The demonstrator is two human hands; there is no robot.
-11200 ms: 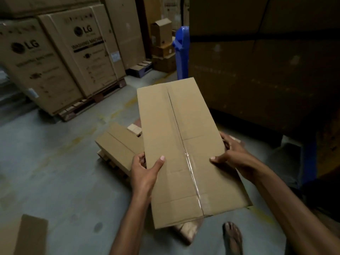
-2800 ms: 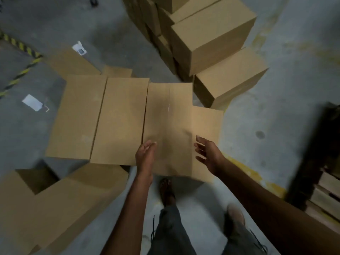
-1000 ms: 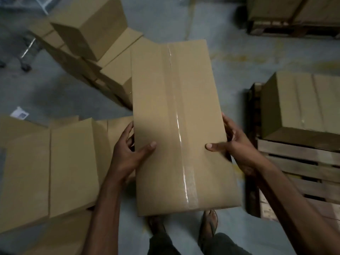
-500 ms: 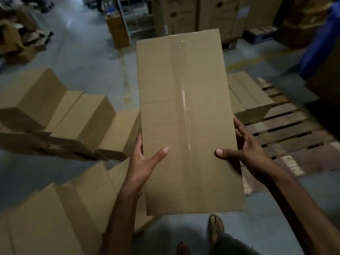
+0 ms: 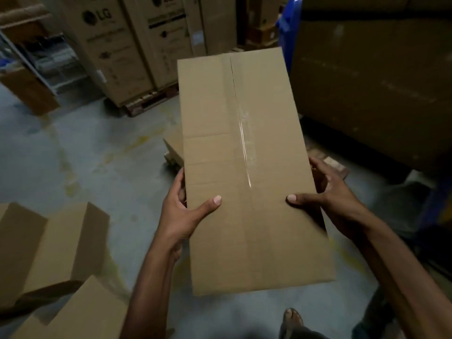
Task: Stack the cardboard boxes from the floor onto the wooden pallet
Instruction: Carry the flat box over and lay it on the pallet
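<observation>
I hold a long taped cardboard box [image 5: 244, 167] flat in front of me, its tape seam running away from me. My left hand [image 5: 182, 214] grips its left edge, thumb on top. My right hand [image 5: 327, 199] grips the right edge, thumb on top. The held box hides most of the wooden pallet [image 5: 336, 165], of which a corner shows past my right hand. A sliver of a box on the pallet [image 5: 175, 148] peeks out at the left edge of the held box. More boxes on the floor [image 5: 56, 253] lie at the lower left.
Tall printed cartons [image 5: 117, 45] stand on a pallet at the back. A very large carton [image 5: 371, 81] fills the right side. A blue bin [image 5: 288, 25] stands behind it. Metal shelving [image 5: 36, 57] is at the far left. My sandalled foot [image 5: 292, 319] shows below.
I have turned right with the box held in both hands. The floor pile slid to the lower left, and the pallet now lies mostly hidden behind the held box.
</observation>
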